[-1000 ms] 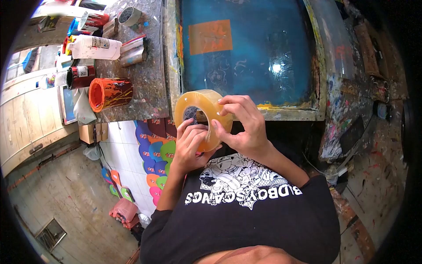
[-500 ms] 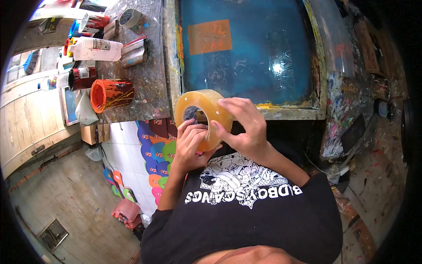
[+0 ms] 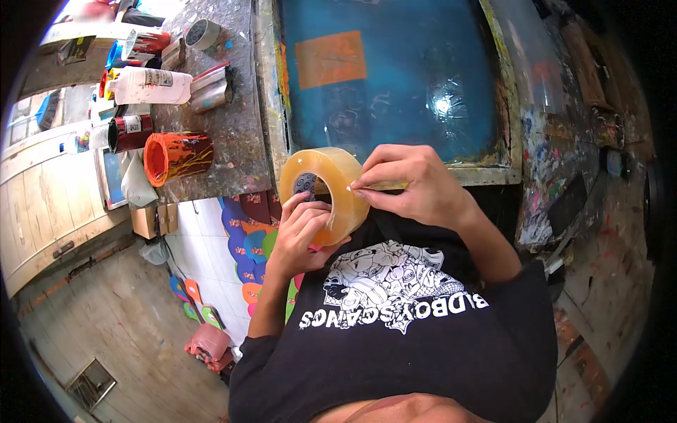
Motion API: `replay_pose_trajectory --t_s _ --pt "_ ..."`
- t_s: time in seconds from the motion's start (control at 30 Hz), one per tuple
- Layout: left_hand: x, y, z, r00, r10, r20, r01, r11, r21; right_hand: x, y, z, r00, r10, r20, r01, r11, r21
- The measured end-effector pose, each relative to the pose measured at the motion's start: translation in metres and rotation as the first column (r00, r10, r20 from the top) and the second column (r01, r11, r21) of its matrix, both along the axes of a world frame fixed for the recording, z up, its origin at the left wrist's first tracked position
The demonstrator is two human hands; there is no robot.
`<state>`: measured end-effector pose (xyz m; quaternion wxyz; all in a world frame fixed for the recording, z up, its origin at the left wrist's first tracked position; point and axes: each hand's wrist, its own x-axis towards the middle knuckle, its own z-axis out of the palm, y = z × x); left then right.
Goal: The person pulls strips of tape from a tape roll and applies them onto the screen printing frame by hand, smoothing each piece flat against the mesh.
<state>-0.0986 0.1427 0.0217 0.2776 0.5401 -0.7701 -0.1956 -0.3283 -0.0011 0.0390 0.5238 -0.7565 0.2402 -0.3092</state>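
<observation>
A wide roll of clear tape [image 3: 340, 176], yellowish on its side, is held upright in front of my chest. My left hand [image 3: 305, 236] grips it from the near left, with fingers curled through the hole over the patterned cardboard core [image 3: 305, 185]. At the roll's right edge, my right hand [image 3: 423, 185] pinches thumb against fingertips on what looks like the tape's loose end; a small white speck shows at the fingertips. Just beyond both hands lies a wooden-framed screen [image 3: 395, 106] with blue mesh, an orange patch [image 3: 331, 59] and shiny clear strips on it.
Left of the screen, a paint-spattered table [image 3: 240, 141] carries an orange paint-covered can [image 3: 178, 156], a white bottle [image 3: 151, 86], a dark red can [image 3: 130, 132], a grey tape roll [image 3: 202, 34] and a squeegee-like metal piece [image 3: 211, 88]. Below it, colourful printed sole-shaped pieces [image 3: 243, 247] lie on a white surface.
My right hand has gone from spread fingers resting against the roll to a pinch at its right edge, drawn slightly to the right. My left hand keeps its hold on the roll.
</observation>
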Motion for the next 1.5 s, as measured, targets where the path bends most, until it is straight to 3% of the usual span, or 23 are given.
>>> replay_pose_trajectory --t_s 0.13,0.27,0.33,0.37,0.43,0.53,0.7,0.77,0.83,0.9,0.93,0.97,1.03,1.27,1.5 --pt "0.003 0.0 0.004 1.0 -0.03 0.009 0.03 0.999 0.019 0.002 -0.011 0.004 0.987 0.159 -0.035 -0.156 0.986 0.063" --pt "0.003 -0.003 0.006 0.999 -0.033 0.003 0.033 0.999 0.025 0.006 -0.01 0.0 0.983 0.179 -0.036 -0.179 0.984 0.008" --pt "0.004 -0.004 0.006 0.999 -0.036 -0.003 0.036 0.999 0.024 0.01 -0.005 -0.006 0.991 0.131 -0.02 -0.133 0.977 -0.168" --pt "0.005 -0.004 0.006 0.999 -0.039 -0.006 0.039 0.999 0.022 0.014 -0.002 -0.009 0.991 0.131 -0.02 -0.132 0.977 -0.168" --pt "0.006 -0.003 0.005 0.999 -0.037 -0.011 0.038 0.999 0.024 0.021 0.004 -0.015 1.0 0.01 -0.027 -0.02 0.921 -0.39" --pt "0.009 -0.003 0.005 0.999 -0.031 -0.036 0.032 0.999 0.033 0.02 0.012 -0.02 0.999 -0.027 -0.047 0.002 0.891 -0.455" --pt "0.014 -0.003 0.014 0.99 0.05 -0.129 -0.044 0.998 0.051 0.006 0.021 -0.011 1.0 0.002 0.007 0.0 0.956 -0.295" --pt "0.012 -0.003 0.015 0.948 0.103 -0.302 -0.069 0.99 0.121 0.005 0.022 0.001 0.986 -0.156 0.052 0.165 0.925 -0.343" --pt "0.001 -0.004 0.014 0.923 0.115 -0.367 -0.071 0.989 0.133 0.007 0.028 0.003 0.991 -0.131 0.024 0.133 0.948 -0.288" --pt "-0.011 -0.001 0.011 0.818 0.183 -0.545 -0.076 0.974 0.212 0.013 0.03 0.007 0.985 -0.175 -0.007 0.165 0.939 -0.301" --pt "-0.014 0.004 0.008 0.761 0.262 -0.593 -0.088 0.948 0.306 0.014 0.031 0.007 0.98 -0.197 -0.023 0.181 0.934 -0.308" --pt "-0.02 0.005 0.006 0.763 0.257 -0.593 -0.084 0.949 0.304 0.013 0.031 0.007 0.979 -0.202 -0.021 0.186 0.932 -0.31" --pt "-0.027 0.008 0.002 0.651 0.353 -0.672 -0.129 0.924 0.36 0.01 0.032 0.006 0.975 -0.217 -0.043 0.185 0.906 -0.381" --pt "-0.027 0.016 -0.003 0.648 0.353 -0.675 -0.124 0.923 0.363 0.011 0.042 0.004 0.969 -0.246 0.006 0.224 0.874 -0.431" --pt "-0.027 0.01 -0.006 0.708 0.251 -0.66 -0.097 0.96 0.261 0.016 0.036 0.015 0.967 -0.254 0.02 0.25 0.932 -0.261"
